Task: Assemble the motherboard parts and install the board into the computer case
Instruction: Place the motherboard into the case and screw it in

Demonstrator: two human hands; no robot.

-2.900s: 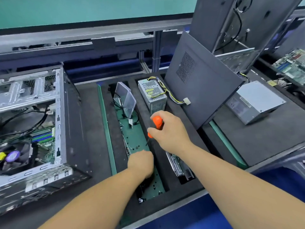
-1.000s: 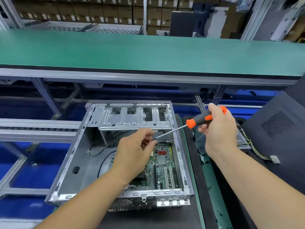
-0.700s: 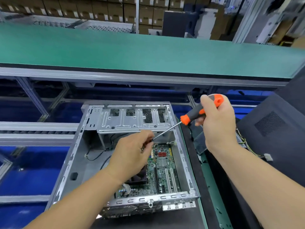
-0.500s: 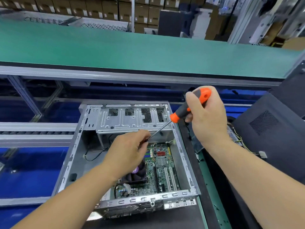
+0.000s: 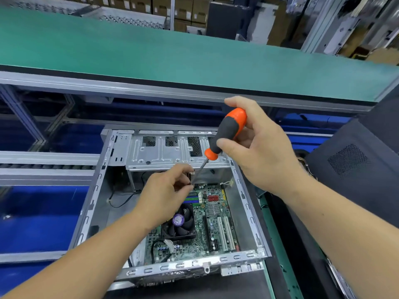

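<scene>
One green motherboard (image 5: 213,214), fan-topped

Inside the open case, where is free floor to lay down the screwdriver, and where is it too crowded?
Bare metal floor lies left of the motherboard, bordered by the case left wall and the drive cage; one thin black cable crosses it. Crowded: the board, its fan and both hands' area.

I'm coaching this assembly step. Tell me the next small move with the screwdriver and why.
Probably lower the screwdriver tip onto the motherboard's far edge and start turning. The right hand grips the handle, the left hand's fingers pinch at the shaft's tip, and the board already lies inside the case.
</scene>
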